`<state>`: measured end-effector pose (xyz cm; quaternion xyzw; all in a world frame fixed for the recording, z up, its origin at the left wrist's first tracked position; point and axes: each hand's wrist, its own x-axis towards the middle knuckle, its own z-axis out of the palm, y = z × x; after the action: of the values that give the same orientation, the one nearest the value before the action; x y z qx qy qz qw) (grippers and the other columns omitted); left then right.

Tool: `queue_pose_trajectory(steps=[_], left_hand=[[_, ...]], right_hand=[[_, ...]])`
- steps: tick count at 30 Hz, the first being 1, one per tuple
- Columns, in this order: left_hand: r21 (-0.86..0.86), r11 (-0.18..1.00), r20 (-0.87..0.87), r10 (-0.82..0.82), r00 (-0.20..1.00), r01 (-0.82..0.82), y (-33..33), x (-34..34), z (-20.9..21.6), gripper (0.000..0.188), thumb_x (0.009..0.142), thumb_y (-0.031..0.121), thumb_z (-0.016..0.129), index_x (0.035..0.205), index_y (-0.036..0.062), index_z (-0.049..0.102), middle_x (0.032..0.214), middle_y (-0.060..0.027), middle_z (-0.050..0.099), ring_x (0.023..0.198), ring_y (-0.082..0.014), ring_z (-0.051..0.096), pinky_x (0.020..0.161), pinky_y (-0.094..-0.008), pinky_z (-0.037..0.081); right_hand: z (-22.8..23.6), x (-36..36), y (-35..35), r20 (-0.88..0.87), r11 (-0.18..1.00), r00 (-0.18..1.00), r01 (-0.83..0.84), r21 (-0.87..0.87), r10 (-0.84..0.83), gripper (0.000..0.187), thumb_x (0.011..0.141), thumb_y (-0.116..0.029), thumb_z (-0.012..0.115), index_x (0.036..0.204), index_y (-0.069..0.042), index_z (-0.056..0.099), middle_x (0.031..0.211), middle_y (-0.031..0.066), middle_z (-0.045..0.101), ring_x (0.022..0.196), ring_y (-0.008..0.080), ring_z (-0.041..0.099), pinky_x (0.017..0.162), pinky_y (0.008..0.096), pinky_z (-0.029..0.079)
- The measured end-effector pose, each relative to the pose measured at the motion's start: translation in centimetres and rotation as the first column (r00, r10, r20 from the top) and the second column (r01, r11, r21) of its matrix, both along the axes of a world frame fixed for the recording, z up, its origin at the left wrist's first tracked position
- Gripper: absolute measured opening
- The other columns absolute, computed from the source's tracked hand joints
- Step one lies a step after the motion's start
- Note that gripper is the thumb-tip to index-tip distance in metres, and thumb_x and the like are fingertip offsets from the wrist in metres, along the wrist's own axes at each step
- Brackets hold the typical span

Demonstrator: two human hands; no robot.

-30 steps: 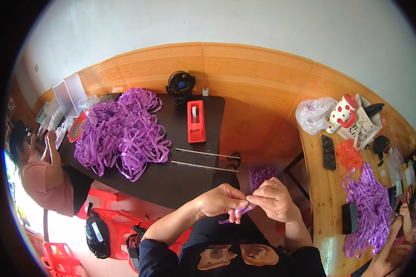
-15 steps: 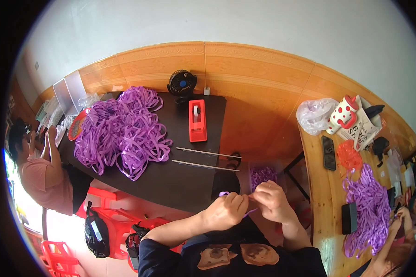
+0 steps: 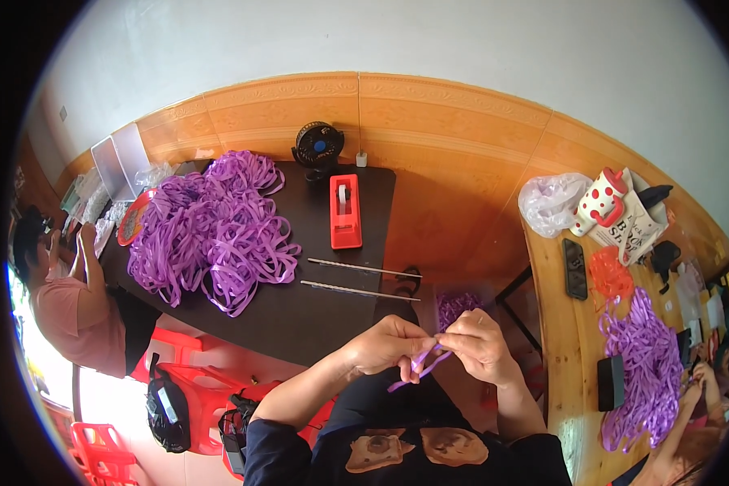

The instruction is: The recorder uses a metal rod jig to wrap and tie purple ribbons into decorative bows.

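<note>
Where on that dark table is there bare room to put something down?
The dark table is bare along its near edge, below the two thin rods, and between the red tape dispenser and its right edge. The left half is crowded with the purple ribbon heap.

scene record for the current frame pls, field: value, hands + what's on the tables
left hand: pinching one end of a purple ribbon strip
right hand: pinching the same strip, close to the left hand
dark table: big purple ribbon pile, red tape dispenser, two thin rods
table far edge: small black fan
wooden table, right: second ribbon pile, white plastic bag, dotted mug
other people: one seated at left
floor: red plastic stools
</note>
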<state>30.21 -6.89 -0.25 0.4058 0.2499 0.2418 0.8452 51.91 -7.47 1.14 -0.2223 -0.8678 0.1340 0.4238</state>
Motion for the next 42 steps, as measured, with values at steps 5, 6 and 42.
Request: queue_pose_trajectory(steps=[5, 6, 42], left_hand=[[0.067, 0.998, 0.028, 0.004, 1.000, -0.005, -0.3, 0.1, 0.0, 0.019, 0.093, 0.012, 0.057, 0.090, -0.0060, 0.064, 0.064, -0.0092, 0.062, 0.055, -0.0176, 0.064, 0.044, -0.0219, 0.050], [0.209, 0.977, -0.051, 0.042, 0.998, -0.030, -0.6, 0.2, 0.2, 0.020, 0.092, 0.013, 0.058, 0.090, -0.0066, 0.064, 0.064, -0.0086, 0.062, 0.054, -0.0161, 0.063, 0.044, -0.0221, 0.049], [0.062, 0.697, 0.073, 0.711, 0.699, -0.715, -0.4, 5.6, -13.0, 0.006, 0.087, 0.006, 0.064, 0.090, 0.0023, 0.066, 0.080, -0.0049, 0.067, 0.073, -0.0118, 0.063, 0.072, -0.0237, 0.049]], right_hand=[[1.0, -0.2, -0.4, 0.073, 0.999, 0.997, 0.013, 0.050, -0.017, 0.019, 0.068, 0.002, 0.068, 0.087, -0.004, 0.067, 0.073, 0.0007, 0.058, 0.064, 0.0170, 0.054, 0.058, 0.0290, 0.037], [0.9, -0.1, -0.4, 0.109, 0.998, 0.994, 0.017, 0.056, -0.023, 0.018, 0.068, 0.001, 0.068, 0.086, -0.004, 0.067, 0.072, 0.0003, 0.057, 0.064, 0.0170, 0.054, 0.058, 0.0288, 0.037], [-7.9, -1.9, 10.0, -0.091, 0.923, 0.928, 0.370, 0.104, -0.362, 0.018, 0.072, 0.001, 0.064, 0.088, -0.007, 0.067, 0.083, 0.0043, 0.064, 0.078, 0.0238, 0.060, 0.065, 0.0353, 0.043]])
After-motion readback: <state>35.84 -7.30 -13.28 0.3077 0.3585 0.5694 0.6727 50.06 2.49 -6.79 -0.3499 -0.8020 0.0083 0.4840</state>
